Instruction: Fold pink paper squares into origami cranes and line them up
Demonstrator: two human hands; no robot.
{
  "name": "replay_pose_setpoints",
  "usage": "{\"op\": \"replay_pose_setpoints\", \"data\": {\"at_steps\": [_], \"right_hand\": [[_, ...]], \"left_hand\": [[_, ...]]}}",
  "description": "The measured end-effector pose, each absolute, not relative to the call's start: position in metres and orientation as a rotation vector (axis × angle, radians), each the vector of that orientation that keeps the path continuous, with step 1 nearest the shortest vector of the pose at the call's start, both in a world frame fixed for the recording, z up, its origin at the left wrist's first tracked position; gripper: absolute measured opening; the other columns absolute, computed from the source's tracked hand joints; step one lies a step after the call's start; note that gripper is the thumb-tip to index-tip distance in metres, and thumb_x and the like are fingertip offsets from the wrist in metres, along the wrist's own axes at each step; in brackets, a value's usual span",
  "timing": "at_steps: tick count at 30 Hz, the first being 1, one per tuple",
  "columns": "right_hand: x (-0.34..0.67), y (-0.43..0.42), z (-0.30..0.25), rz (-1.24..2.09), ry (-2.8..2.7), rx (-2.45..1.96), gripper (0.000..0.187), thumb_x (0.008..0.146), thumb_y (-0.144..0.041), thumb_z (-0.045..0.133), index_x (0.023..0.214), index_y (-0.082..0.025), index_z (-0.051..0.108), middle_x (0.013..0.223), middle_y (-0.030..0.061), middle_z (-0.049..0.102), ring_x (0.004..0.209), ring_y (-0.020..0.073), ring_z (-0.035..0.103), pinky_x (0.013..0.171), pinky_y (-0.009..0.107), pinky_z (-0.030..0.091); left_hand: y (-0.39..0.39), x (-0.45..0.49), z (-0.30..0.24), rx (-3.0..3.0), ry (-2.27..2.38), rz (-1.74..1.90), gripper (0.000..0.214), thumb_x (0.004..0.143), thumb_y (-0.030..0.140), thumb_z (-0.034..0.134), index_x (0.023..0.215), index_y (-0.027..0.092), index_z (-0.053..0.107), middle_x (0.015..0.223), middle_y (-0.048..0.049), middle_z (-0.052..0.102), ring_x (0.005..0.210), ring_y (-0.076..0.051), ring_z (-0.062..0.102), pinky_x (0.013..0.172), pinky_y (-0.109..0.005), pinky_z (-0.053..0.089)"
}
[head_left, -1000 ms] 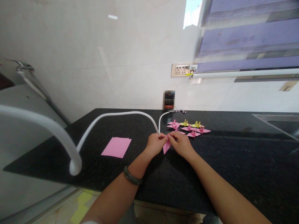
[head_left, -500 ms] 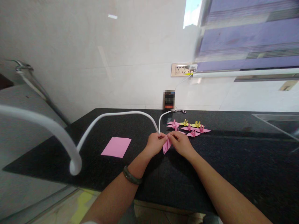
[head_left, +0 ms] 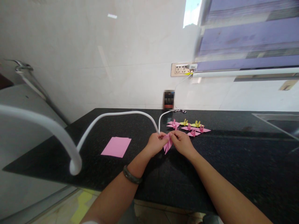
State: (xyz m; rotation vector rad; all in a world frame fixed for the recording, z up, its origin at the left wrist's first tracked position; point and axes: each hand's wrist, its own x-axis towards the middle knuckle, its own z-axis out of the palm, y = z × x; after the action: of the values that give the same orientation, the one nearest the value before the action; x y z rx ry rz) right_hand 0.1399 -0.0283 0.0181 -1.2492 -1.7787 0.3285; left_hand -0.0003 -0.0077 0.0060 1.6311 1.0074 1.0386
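Between my two hands is a piece of folded pink origami paper (head_left: 167, 145), narrow and pointed at its lower end. My left hand (head_left: 156, 144) pinches its left side, with the thumb along it. My right hand (head_left: 182, 142) grips its upper right edge between thumb and fingers. The fingertips hide the top of the paper. Just behind my hands stand several folded paper cranes, pink ones such as the pink crane (head_left: 193, 133) and a yellow crane (head_left: 197, 124). A stack of square pink paper (head_left: 116, 147) lies left of my left hand.
A white bendy stand (head_left: 121, 114) arches over the black countertop (head_left: 88, 130) from the left. A phone-like device (head_left: 168, 100), its screen blurred, leans on the wall below a power socket (head_left: 182, 69). A sink edge (head_left: 275, 126) lies at the right.
My right hand has shifted slightly to the right. More of the folded pink paper shows between my hands, and its lower tip looks a little more spread.
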Motion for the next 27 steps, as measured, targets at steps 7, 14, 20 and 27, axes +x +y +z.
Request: {"op": "replay_pose_setpoints", "data": {"at_steps": [7,14,20,27], "right_hand": [[0.139,-0.027,0.018,0.378,-1.769,-1.203,0.022,0.077,-0.024,0.040,0.076,-0.016,0.061,0.071,0.0026,0.060,0.066,0.0135,0.054,0.062,0.024,0.039],[0.141,-0.025,0.015,0.575,-1.639,-1.233,0.025,0.077,-0.034,0.041,0.080,-0.016,0.058,0.059,-0.0002,0.054,0.050,0.0110,0.048,0.048,0.022,0.038],[0.141,-0.021,0.010,0.724,-1.623,-1.218,0.020,0.072,-0.035,0.047,0.072,-0.016,0.055,0.054,-0.0023,0.050,0.043,0.0089,0.044,0.040,0.020,0.035],[0.141,-0.018,0.004,0.775,-1.633,-1.277,0.019,0.070,-0.035,0.049,0.069,-0.016,0.054,0.053,-0.0025,0.049,0.041,0.0087,0.045,0.038,0.020,0.035]], "left_hand": [[-0.012,0.001,0.007,1.380,0.892,0.993,0.023,0.055,0.019,0.063,0.074,0.012,0.052,0.064,0.0006,0.055,0.050,-0.006,0.049,0.046,-0.017,0.037],[-0.006,0.001,0.005,1.286,0.880,1.141,0.024,0.054,0.016,0.063,0.075,0.012,0.051,0.063,0.0011,0.054,0.054,-0.007,0.049,0.050,-0.018,0.037],[-0.002,0.001,0.005,1.249,0.902,1.278,0.027,0.054,0.019,0.065,0.078,0.012,0.054,0.068,-0.0006,0.055,0.059,-0.008,0.050,0.057,-0.020,0.040],[-0.002,0.001,0.005,1.368,0.989,1.289,0.026,0.056,0.023,0.063,0.078,0.013,0.056,0.067,-0.0004,0.055,0.059,-0.009,0.049,0.055,-0.020,0.039]]}}
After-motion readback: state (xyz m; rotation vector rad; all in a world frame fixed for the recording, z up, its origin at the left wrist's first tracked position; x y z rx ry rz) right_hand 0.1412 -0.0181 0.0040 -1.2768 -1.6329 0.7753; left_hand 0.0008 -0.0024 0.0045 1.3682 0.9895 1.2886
